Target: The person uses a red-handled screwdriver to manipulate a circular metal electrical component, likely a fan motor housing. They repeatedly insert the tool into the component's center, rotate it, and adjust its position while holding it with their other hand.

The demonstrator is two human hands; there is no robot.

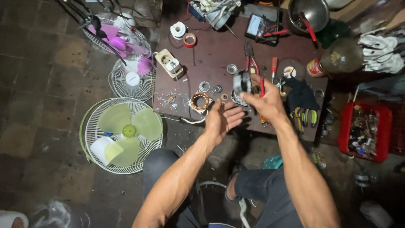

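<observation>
Seated at a low workbench point(219, 50), a person holds the left hand point(221, 120) open, fingers spread, under a round metal motor part point(242, 83) pinched in the right hand point(265, 103) (inspection, apparently; refitting needs alignment). Right, a red tray point(382, 126) holds small hardware; far, a steel pot point(310, 12) holds a red-handled tool point(309, 27).

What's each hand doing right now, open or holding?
Left hand: open, palm up, empty.
Right hand: shut on a round metal motor part.

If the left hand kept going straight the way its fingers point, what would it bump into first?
Probably the round metal part held up in the right hand: the left hand lies open, fingers aimed up and right toward it. Depth is unclear, so it might pass beneath.
</observation>
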